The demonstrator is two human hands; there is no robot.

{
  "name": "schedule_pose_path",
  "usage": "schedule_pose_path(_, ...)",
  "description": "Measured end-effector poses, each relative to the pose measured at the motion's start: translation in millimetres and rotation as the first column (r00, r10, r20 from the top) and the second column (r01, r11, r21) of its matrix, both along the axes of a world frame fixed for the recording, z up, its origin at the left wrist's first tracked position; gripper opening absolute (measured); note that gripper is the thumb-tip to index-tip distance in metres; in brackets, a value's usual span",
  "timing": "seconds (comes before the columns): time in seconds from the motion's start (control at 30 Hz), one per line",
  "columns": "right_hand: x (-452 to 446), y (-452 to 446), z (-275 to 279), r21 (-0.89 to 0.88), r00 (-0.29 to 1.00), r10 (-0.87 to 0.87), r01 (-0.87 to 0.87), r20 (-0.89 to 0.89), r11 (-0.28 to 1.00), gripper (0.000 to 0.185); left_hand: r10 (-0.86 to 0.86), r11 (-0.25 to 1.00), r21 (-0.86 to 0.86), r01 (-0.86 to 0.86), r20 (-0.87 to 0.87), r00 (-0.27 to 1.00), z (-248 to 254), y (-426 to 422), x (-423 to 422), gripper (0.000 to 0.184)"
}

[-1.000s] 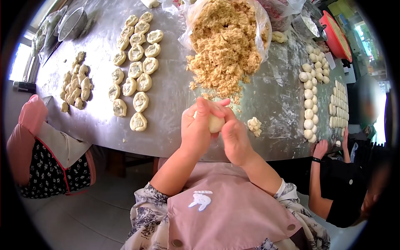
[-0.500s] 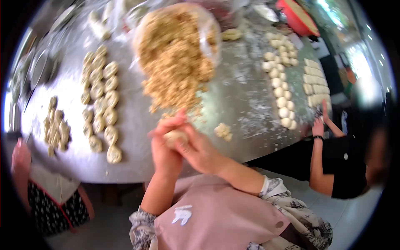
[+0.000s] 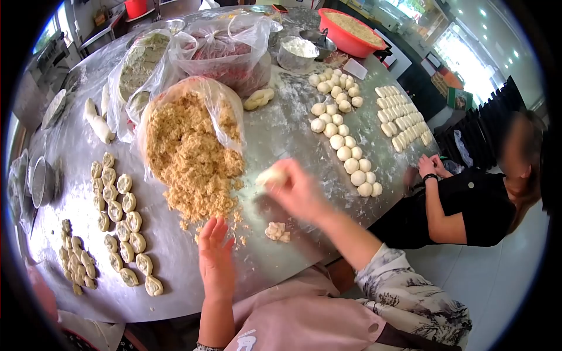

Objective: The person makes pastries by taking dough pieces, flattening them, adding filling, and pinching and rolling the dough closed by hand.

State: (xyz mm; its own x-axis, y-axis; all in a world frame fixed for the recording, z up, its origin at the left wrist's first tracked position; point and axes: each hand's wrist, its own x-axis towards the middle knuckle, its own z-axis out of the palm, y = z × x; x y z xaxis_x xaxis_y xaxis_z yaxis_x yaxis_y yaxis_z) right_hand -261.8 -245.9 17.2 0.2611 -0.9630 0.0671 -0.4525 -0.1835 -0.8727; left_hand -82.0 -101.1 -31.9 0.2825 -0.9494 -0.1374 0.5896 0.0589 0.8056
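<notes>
My right hand [image 3: 290, 186] is raised over the metal table, its fingers pinched on a pale dough ball [image 3: 271, 177]; the hand is slightly blurred. My left hand [image 3: 216, 254] stands upright near the table's front edge, palm inward, fingers apart, holding nothing. Just beyond its fingertips lies a heap of crumbly brown filling [image 3: 196, 152], spilling from a clear plastic bag. A small lump of dough scraps [image 3: 277, 232] rests on the table between my two hands, below the right one.
Flattened dough pieces [image 3: 129, 202] stand in rows at left, beside smaller dough pieces [image 3: 76, 260]. Round dough balls [image 3: 343, 153] and cylindrical pieces [image 3: 401, 117] lie at right. A co-worker [image 3: 462, 205] is at the right edge. A red basin [image 3: 351, 34] sits at the back.
My hands have separated from around the dough ball. The right one has carried it forward and right; the left one has opened. The view has turned toward the right.
</notes>
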Motion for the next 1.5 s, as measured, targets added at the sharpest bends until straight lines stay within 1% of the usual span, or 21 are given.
schedule_pose_path(0.03, -21.4, -36.1, -19.2, -0.236, 0.992, -0.112, 0.096, -0.054, 0.967, 0.038, -0.006, 0.998, 0.057, 0.003, 0.053, 0.999, -2.1, 3.7, 5.8, 0.057)
schedule_pose_path(0.07, -37.9, -63.7, -12.6, -0.215, 0.973, -0.212, 0.189, -0.087, 0.958, 0.040, -0.015, 0.994, 0.112, 0.003, 0.107, 0.994, -4.9, 7.6, 10.9, 0.054)
schedule_pose_path(0.1, -53.0, -87.0, -5.4, -0.322, 0.906, -0.330, 0.239, -0.265, 0.916, 0.042, 0.022, 0.995, 0.096, -0.025, 0.035, 0.999, -9.7, 13.8, 16.0, 0.046)
schedule_pose_path(0.17, -81.6, -136.3, -17.2, -0.392, 0.827, -0.449, 0.310, -0.338, 0.866, 0.044, 0.027, 0.979, 0.198, -0.044, 0.090, 0.996, -10.6, 25.6, 24.1, 0.043)
schedule_pose_path(0.2, -90.2, -153.3, -20.1, -0.414, 0.771, -0.478, 0.305, -0.422, 0.858, 0.043, 0.032, 0.967, 0.247, -0.061, 0.120, 0.992, -9.1, 30.8, 26.7, 0.042)
schedule_pose_path(0.33, -103.4, -198.1, -33.7, -0.408, 0.764, -0.412, 0.213, -0.497, 0.888, 0.042, 0.030, 0.940, 0.335, -0.064, 0.103, 0.994, -10.9, 55.9, 26.2, 0.030)
schedule_pose_path(0.43, -99.7, -212.5, -46.0, -0.395, 0.719, -0.387, 0.169, -0.577, 0.903, 0.039, 0.036, 0.919, 0.391, -0.045, 0.031, 0.999, -8.1, 66.1, 22.1, 0.025)
schedule_pose_path(0.5, -99.3, -216.9, -54.2, -0.376, 0.687, -0.371, 0.151, -0.625, 0.914, 0.039, 0.036, 0.918, 0.394, -0.042, 0.022, 0.999, -8.5, 69.4, 21.3, 0.024)
schedule_pose_path(0.6, -95.6, -221.8, -62.0, -0.314, 0.648, -0.366, 0.201, -0.668, 0.928, 0.039, 0.041, 0.920, 0.390, -0.044, 0.014, 0.999, -6.1, 69.6, 21.0, 0.023)
schedule_pose_path(0.7, -95.2, -227.6, -59.0, -0.299, 0.616, -0.331, 0.158, -0.715, 0.941, 0.035, 0.047, 0.928, 0.369, -0.046, 0.006, 0.999, -2.5, 68.5, 22.2, 0.023)
schedule_pose_path(0.8, -100.6, -239.6, -55.8, -0.207, 0.648, -0.280, 0.189, -0.709, 0.960, 0.032, 0.054, 0.938, 0.343, -0.047, -0.012, 0.998, 1.1, 67.7, 24.0, 0.023)
schedule_pose_path(0.9, -103.8, -233.7, -55.0, -0.276, 0.683, -0.311, 0.164, -0.661, 0.947, 0.029, 0.071, 0.935, 0.351, -0.057, -0.029, 0.997, -3.1, 71.7, 27.0, 0.024)
schedule_pose_path(1.13, -103.7, -231.1, -59.7, -0.255, 0.670, -0.319, 0.195, -0.671, 0.947, 0.026, 0.119, 0.924, 0.370, -0.099, -0.032, 0.992, -8.0, 84.5, 31.3, 0.023)
schedule_pose_path(1.2, -100.7, -224.0, -53.4, -0.251, 0.641, -0.297, 0.164, -0.708, 0.954, 0.030, 0.216, 0.904, 0.348, -0.248, 0.127, 0.968, -11.0, 91.7, 37.9, 0.021)
schedule_pose_path(1.23, -97.4, -216.8, -52.0, -0.344, 0.676, -0.357, 0.160, -0.645, 0.925, 0.031, 0.271, 0.885, 0.331, -0.328, 0.207, 0.940, -12.7, 97.1, 44.1, 0.020)
schedule_pose_path(1.3, -86.0, -190.9, -46.0, -0.503, 0.746, -0.439, 0.162, -0.500, 0.849, 0.035, 0.333, 0.815, 0.221, -0.536, 0.579, 0.744, -24.1, 109.1, 65.7, 0.021)
schedule_pose_path(1.33, -79.1, -177.8, -43.2, -0.474, 0.780, -0.394, 0.143, -0.487, 0.869, 0.037, 0.332, 0.770, 0.150, -0.620, 0.735, 0.591, -29.8, 119.4, 76.3, 0.021)
schedule_pose_path(1.4, -60.3, -144.9, -36.1, -0.390, 0.846, -0.271, 0.082, -0.460, 0.917, 0.042, 0.349, 0.657, 0.068, -0.750, 0.855, 0.384, -32.3, 129.4, 92.9, 0.028)
schedule_pose_path(1.43, -49.0, -120.2, -29.9, -0.317, 0.888, -0.144, -0.002, -0.437, 0.948, 0.045, 0.296, 0.564, -0.001, -0.826, 0.934, 0.201, -29.7, 129.4, 95.5, 0.037)
schedule_pose_path(1.47, -36.1, -96.7, -22.4, -0.250, 0.917, -0.018, -0.089, -0.397, 0.964, 0.048, 0.159, 0.505, 0.019, -0.863, 0.981, 0.115, -30.2, 132.3, 101.8, 0.043)
schedule_pose_path(1.5, -24.0, -75.5, -19.3, -0.184, 0.910, 0.108, -0.196, -0.400, 0.963, 0.050, 0.085, 0.454, 0.067, -0.888, 0.989, 0.118, -33.1, 134.2, 106.9, 0.045)
